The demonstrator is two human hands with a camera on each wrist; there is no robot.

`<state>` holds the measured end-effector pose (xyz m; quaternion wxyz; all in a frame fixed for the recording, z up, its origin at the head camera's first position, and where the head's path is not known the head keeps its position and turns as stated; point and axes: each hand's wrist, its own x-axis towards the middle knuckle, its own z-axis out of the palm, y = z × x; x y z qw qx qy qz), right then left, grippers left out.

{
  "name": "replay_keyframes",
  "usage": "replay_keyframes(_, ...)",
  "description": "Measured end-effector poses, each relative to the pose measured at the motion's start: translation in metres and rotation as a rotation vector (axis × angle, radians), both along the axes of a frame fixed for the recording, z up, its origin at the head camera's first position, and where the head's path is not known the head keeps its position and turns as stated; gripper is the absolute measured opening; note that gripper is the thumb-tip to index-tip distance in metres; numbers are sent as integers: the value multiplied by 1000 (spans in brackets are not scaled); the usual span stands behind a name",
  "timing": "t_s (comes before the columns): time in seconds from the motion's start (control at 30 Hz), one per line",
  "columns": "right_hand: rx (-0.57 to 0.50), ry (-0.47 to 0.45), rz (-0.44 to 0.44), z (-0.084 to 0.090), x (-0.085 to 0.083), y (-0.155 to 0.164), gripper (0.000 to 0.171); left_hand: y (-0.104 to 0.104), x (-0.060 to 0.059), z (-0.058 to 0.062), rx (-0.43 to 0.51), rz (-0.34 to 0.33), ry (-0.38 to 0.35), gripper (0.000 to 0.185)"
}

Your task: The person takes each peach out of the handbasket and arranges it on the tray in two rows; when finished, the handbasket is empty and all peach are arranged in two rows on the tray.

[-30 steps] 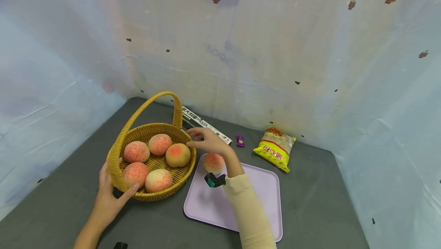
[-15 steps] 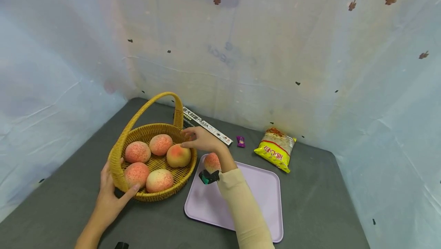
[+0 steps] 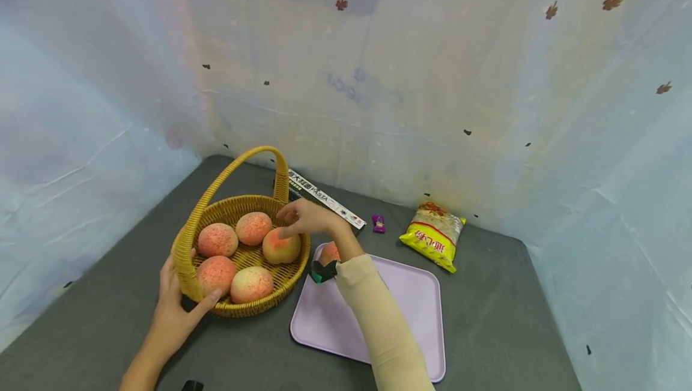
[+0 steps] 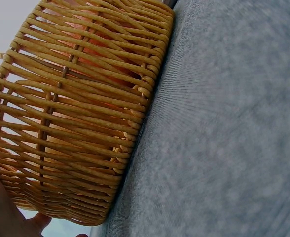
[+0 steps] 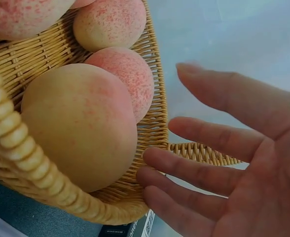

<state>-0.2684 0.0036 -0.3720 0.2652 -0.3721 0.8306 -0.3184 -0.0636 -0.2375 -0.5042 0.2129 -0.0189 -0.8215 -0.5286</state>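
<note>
Five peaches lie in the basket, a woven one with a tall arched handle, standing on the grey desk near its back left corner. The left hand holds the basket's near rim, thumb on one side and fingers wrapped round the wall; the left wrist view shows only the wicker side with skin at its edge. The right hand hovers over the basket's right side, above the yellowest peach, its fingers spread apart and relaxed, gripping nothing; in the right wrist view that peach sits just beside the fingertips, and I cannot tell whether they touch it. Two other peaches lie behind it in the same view. A sixth peach rests on the far left corner of the lilac tray, which lies just right of the basket, partly hidden by the right forearm in its cream sleeve. Against the back wall lie a long pasta box, a small purple sweet and a yellow packet, all apart from the tray.
</note>
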Motion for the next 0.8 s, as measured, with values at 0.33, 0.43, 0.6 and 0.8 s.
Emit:
replay_keyframes(0.33, 38, 12, 33, -5, 2, -12, 52, 1, 0, 1, 2, -2, 4, 90)
replay_keyframes(0.43, 53, 13, 38, -5, 4, -14, 52, 1, 0, 0, 2, -4, 9, 91)
replay_keyframes(0.6, 93, 48, 47, -9, 4, -19, 54, 1, 0, 0, -4, 2, 12, 91)
replay_keyframes(0.8, 114, 59, 61, -11, 4, -23, 50, 1, 0, 0, -10, 10, 10, 91)
